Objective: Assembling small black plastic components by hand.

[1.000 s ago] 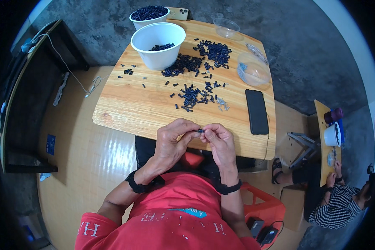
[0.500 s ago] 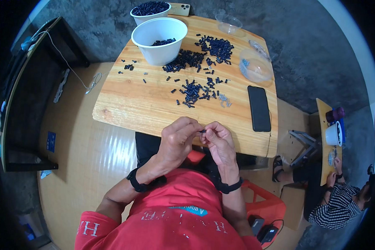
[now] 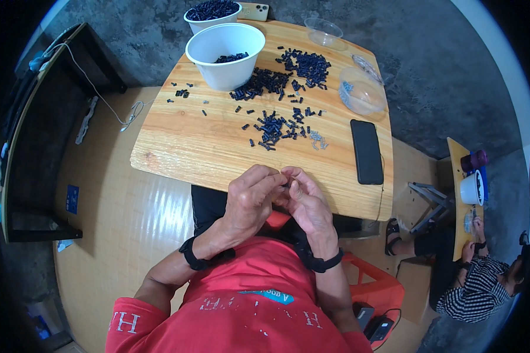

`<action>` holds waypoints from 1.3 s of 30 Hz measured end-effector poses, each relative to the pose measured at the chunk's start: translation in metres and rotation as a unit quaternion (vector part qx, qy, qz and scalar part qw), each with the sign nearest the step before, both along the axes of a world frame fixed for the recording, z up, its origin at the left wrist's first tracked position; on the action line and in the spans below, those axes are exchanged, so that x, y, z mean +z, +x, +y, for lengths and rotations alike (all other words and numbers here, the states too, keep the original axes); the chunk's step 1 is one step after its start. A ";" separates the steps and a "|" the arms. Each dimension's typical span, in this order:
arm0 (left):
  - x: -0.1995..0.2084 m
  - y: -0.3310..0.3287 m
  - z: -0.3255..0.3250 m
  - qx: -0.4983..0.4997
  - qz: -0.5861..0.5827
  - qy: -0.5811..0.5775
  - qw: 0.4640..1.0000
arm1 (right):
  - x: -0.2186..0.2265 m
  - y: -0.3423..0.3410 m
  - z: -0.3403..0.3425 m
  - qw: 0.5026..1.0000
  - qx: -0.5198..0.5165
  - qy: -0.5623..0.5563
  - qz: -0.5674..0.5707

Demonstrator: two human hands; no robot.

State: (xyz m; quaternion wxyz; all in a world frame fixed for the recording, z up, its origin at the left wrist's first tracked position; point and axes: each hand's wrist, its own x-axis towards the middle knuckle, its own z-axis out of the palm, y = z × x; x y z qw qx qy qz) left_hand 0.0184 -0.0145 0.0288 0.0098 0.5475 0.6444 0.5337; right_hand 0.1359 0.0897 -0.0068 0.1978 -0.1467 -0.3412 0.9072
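Observation:
At the table's near edge, my left hand [image 3: 252, 195] and my right hand [image 3: 307, 203] meet fingertip to fingertip. Both are closed in a pinch around a small black plastic piece [image 3: 287, 184], mostly hidden by the fingers. Beyond them lies a loose pile of small black cylindrical pieces [image 3: 271, 128], with a few small clear pieces [image 3: 318, 140] at its right. Larger heaps of the black pieces [image 3: 307, 67] spread farther back, next to a white tub [image 3: 227, 73] that holds more of them.
A black phone [image 3: 366, 153] lies on the wooden table [image 3: 182, 147] at the right. Behind it sits a clear plastic bowl [image 3: 362, 97] with small bluish pieces. Another full white tub [image 3: 212, 26] stands at the back. To the right, a person in a checked shirt [image 3: 474, 294] works at another table.
My right hand's fingers have shifted and curled in against the left fingertips, covering more of the black piece. My left hand stays nearly in place.

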 end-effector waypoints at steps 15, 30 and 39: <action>0.004 0.006 0.004 -0.022 -0.122 0.020 0.992 | -0.009 -0.003 -0.006 0.994 0.002 -0.044 0.104; -0.004 -0.006 -0.002 -0.072 -0.108 0.022 0.991 | -0.013 -0.003 -0.014 0.992 0.004 -0.060 0.107; -0.004 -0.009 -0.003 -0.093 -0.164 0.009 0.982 | -0.005 -0.004 -0.017 0.993 -0.016 -0.073 0.096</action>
